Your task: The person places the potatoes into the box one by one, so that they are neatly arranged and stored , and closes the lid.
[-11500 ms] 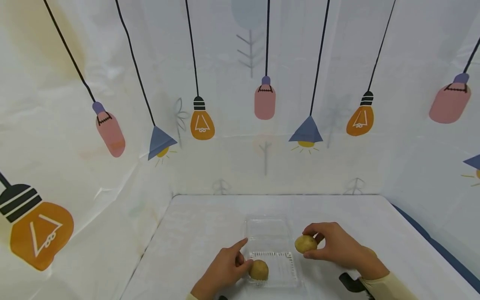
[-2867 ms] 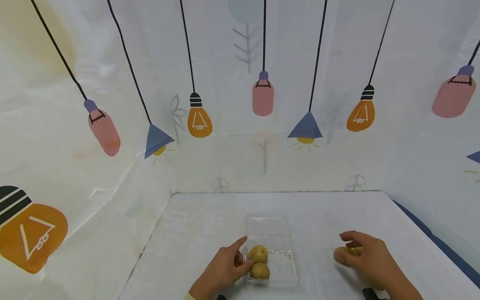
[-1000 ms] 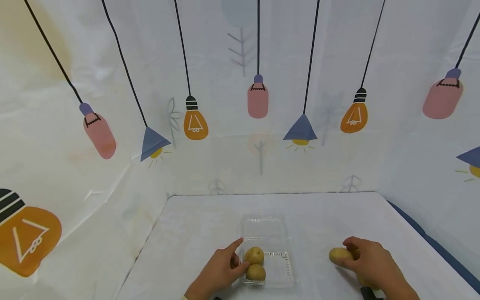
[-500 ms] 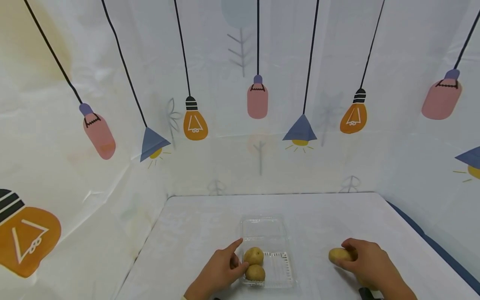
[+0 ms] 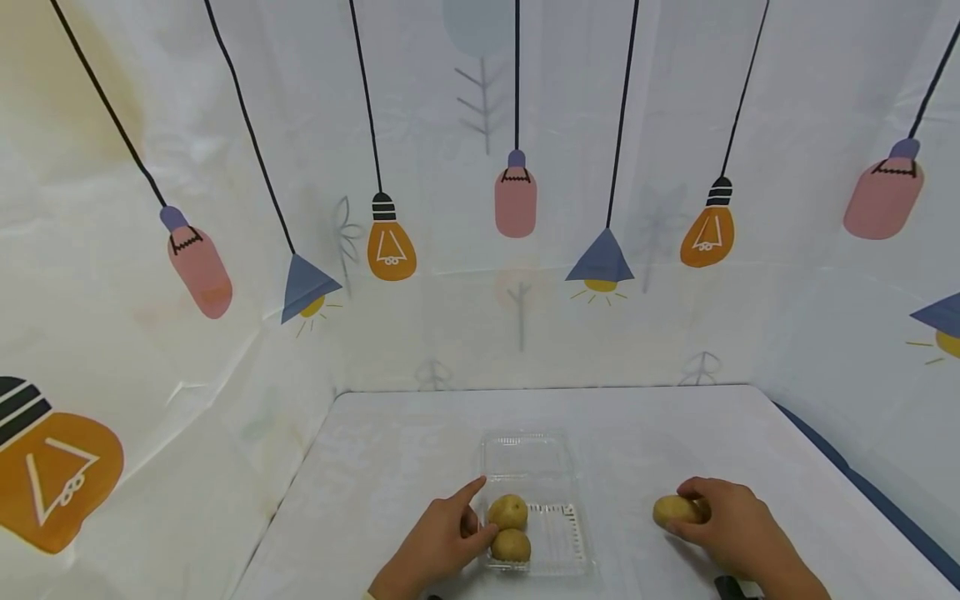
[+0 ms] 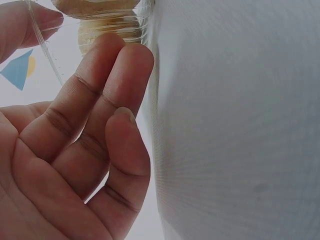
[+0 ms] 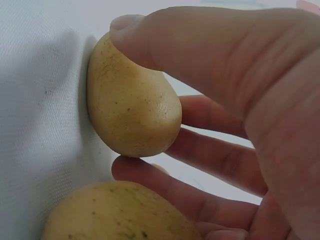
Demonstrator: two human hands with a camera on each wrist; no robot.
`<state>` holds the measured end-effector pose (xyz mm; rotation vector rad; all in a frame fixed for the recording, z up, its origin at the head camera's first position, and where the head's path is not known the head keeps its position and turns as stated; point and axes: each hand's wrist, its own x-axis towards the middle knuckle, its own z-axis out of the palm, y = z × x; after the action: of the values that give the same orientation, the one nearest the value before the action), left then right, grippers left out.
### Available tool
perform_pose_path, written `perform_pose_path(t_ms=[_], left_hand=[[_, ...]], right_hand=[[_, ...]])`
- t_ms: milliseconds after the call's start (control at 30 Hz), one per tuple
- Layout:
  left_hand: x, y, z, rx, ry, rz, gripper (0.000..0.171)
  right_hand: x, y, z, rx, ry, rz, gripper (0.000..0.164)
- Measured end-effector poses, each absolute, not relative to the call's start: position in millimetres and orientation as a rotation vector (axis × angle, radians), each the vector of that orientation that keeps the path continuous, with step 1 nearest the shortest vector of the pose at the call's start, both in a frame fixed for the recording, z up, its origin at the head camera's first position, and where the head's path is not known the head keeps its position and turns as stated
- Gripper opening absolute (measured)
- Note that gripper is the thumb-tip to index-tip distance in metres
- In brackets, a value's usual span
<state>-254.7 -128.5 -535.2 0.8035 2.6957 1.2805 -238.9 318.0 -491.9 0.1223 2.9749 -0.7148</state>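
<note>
Head view: the left hand [image 5: 441, 540] is pinching the left rim of the clear plastic box [image 5: 553, 542], index finger pointing along its side. A rear potato [image 5: 507, 511] and a front potato [image 5: 511, 546] are sitting in the box's left half. Well right of the box, the right hand [image 5: 733, 530] is gripping a held potato [image 5: 675, 510].

Left wrist view: two fingertips, lying together, are touching the box's outer wall.

Right wrist view: thumb and fingers are clamping the held potato; a loose potato [image 7: 120, 212] is lying near it, also right of the box.
</note>
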Motion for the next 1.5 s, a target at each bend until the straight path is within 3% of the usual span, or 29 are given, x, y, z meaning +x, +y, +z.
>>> perform_pose_path(t_ms=[1500], left_hand=[[-254.8, -128.4, -535.5, 0.816, 2.692, 1.285, 0.075]], right_hand=[[-238.2, 311.6, -494.8, 0.032, 2.988, -0.731, 0.054]])
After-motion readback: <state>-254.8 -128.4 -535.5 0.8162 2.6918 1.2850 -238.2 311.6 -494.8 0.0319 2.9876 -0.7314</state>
